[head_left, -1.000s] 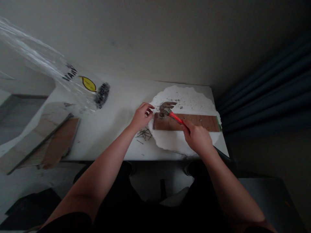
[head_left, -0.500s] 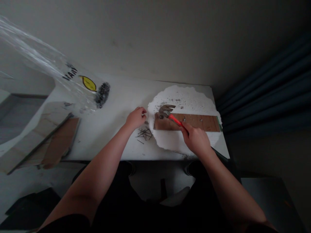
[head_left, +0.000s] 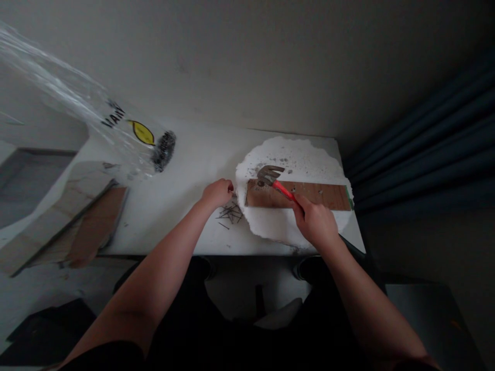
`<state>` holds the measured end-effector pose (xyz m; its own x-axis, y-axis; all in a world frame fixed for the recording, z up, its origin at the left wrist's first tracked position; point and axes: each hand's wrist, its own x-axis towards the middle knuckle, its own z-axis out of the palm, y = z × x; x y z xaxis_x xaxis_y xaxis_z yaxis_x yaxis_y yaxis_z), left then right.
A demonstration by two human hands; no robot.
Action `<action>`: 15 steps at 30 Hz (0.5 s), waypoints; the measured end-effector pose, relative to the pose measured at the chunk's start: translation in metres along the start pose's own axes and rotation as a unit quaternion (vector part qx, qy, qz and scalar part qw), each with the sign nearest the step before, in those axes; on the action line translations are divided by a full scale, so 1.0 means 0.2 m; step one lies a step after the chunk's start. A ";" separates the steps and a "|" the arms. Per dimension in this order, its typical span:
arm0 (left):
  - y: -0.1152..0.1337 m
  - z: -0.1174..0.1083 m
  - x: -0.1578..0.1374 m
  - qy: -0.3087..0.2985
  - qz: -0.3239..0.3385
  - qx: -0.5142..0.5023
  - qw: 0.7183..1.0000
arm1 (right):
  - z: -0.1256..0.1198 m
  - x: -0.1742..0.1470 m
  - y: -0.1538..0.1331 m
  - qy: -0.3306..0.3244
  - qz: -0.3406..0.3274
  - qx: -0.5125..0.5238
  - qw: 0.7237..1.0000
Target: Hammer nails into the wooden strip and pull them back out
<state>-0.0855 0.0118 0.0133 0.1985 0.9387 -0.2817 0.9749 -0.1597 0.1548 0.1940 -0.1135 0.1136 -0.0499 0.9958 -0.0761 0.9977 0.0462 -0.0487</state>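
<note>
My right hand [head_left: 317, 221] is wrapped round the red handle of a claw hammer [head_left: 284, 189]. The hammer's metal head lies over the left end of a brown wooden board [head_left: 317, 197]. That board rests on a white, ragged-edged sheet [head_left: 270, 224] dotted with grey crumbs. Just left of the sheet, my left hand [head_left: 218, 192] is curled with its fingertips pinched together; whatever they hold, if anything, is too small to make out. A loose pile of nails [head_left: 231, 212] lies on the white table right below its fingers.
At the table's left end, wooden and tile-like pieces [head_left: 96, 226] lean over the edge. Clear plastic wrap [head_left: 127, 129] with a yellow print stretches across the upper left. A wall stands behind the table [head_left: 185, 154], and a dark curtain [head_left: 425, 139] hangs to the right.
The hammer and my right hand have shifted slightly right. My left hand has dropped a little toward the nails, and its fingers are more curled.
</note>
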 end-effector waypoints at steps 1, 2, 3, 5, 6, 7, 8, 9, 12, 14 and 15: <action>0.00 0.00 0.00 -0.008 -0.004 0.001 1.000 | 0.00 0.00 0.00 -0.003 0.000 -0.001 1.000; -0.01 0.01 0.00 -0.016 -0.007 0.002 1.000 | 0.00 0.00 0.00 -0.008 -0.002 -0.001 1.000; -0.01 0.01 0.00 -0.020 -0.008 0.002 1.000 | 0.00 0.00 0.00 -0.012 -0.005 -0.001 1.000; -0.01 0.03 0.00 -0.014 -0.004 0.001 1.000 | 0.00 0.01 0.02 -0.007 -0.005 0.003 1.000; -0.01 0.03 0.00 -0.007 0.000 0.002 1.000 | 0.00 0.01 0.03 -0.001 -0.001 0.005 1.000; 0.00 0.04 0.00 0.000 0.004 0.004 1.000 | -0.01 0.02 0.04 0.006 0.004 0.006 1.000; 0.01 0.04 -0.01 0.003 0.007 0.009 1.000 | -0.01 0.02 0.05 0.010 0.010 0.006 1.000; 0.02 0.05 -0.01 0.000 0.007 0.014 1.000 | -0.01 0.02 0.07 0.010 0.015 0.005 1.000; 0.05 0.05 -0.03 -0.028 0.001 0.034 0.999 | -0.01 0.03 0.08 0.000 0.017 -0.005 1.000; 0.07 0.05 -0.04 -0.041 -0.003 0.040 0.998 | 0.00 0.03 0.07 -0.007 0.004 -0.008 1.000; 0.08 0.05 -0.04 -0.044 -0.004 0.040 0.998 | 0.00 0.02 0.06 -0.011 -0.006 -0.007 1.000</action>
<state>-0.0708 -0.0008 0.0093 0.1963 0.9102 -0.3646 0.9805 -0.1801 0.0783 0.2053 -0.1084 0.1125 -0.0630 0.9932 -0.0982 0.9975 0.0596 -0.0367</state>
